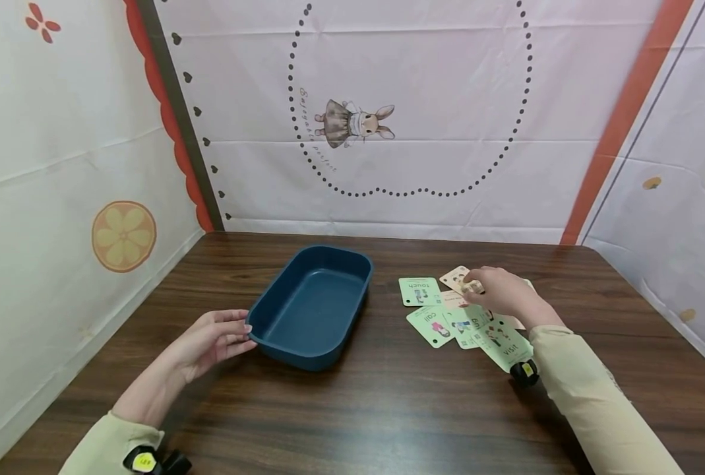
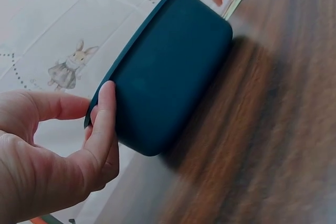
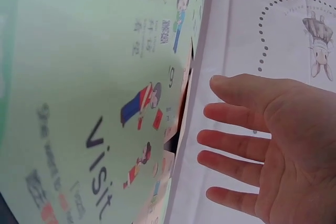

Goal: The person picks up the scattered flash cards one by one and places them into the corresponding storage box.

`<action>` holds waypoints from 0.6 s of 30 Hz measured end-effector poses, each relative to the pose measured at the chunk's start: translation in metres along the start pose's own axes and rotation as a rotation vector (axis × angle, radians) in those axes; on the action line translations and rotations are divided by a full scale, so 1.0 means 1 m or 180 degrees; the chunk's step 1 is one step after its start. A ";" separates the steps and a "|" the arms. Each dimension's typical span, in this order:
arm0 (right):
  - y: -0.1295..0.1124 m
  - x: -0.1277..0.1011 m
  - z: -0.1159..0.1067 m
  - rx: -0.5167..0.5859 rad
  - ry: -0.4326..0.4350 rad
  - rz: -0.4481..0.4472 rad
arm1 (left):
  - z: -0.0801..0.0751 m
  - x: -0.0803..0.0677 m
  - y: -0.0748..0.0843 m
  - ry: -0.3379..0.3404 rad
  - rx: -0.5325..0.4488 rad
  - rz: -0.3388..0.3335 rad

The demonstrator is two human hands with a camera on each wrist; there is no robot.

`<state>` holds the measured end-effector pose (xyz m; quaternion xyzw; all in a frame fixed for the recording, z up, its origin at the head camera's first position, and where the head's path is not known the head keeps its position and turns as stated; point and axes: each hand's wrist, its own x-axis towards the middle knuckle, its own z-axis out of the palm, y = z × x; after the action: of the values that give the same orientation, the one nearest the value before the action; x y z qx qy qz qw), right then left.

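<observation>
Resting on the wooden desk (image 1: 388,396), a dark blue tray (image 1: 310,310) sits with the left hand (image 1: 206,343) against its near left corner, fingers straight and touching the rim and outer wall without gripping. To the right of the tray lies a loose spread of green picture cards (image 1: 465,316), among them one marked "visit" (image 1: 506,346). Just beyond that card, the right hand (image 1: 503,293) hovers over the spread, fingers apart and relaxed, holding nothing that shows.
</observation>
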<state>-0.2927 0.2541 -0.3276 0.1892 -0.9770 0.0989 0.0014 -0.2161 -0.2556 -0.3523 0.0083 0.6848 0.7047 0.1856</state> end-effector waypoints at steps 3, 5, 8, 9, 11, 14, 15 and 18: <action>0.001 0.001 0.000 0.0020 -0.0037 0.0027 | 0.004 -0.002 -0.002 0.0051 -0.0025 -0.0003; 0.001 0.001 0.001 0.0025 -0.0040 0.0023 | 0.007 -0.004 -0.003 0.0070 -0.0060 -0.0002; 0.002 0.002 0.002 0.0020 -0.0022 0.0018 | 0.011 -0.006 -0.005 0.0101 -0.0061 0.0008; 0.002 0.002 0.002 0.0027 -0.0017 0.0012 | 0.013 -0.007 -0.006 0.0107 -0.0050 0.0021; 0.003 0.002 0.002 0.0054 -0.0022 0.0010 | 0.014 -0.008 -0.007 0.0117 -0.0034 0.0047; 0.004 0.003 0.002 0.0119 -0.0059 0.0014 | 0.016 -0.011 -0.008 0.0146 -0.0045 0.0059; 0.004 0.004 0.002 0.0138 -0.0071 0.0012 | 0.017 -0.011 -0.008 0.0161 -0.0060 0.0057; 0.005 0.004 0.002 0.0198 -0.0109 0.0014 | 0.019 -0.014 -0.009 0.0222 -0.0099 0.0031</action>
<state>-0.2985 0.2565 -0.3303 0.1887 -0.9737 0.1259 -0.0214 -0.1956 -0.2412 -0.3562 -0.0159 0.6797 0.7160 0.1582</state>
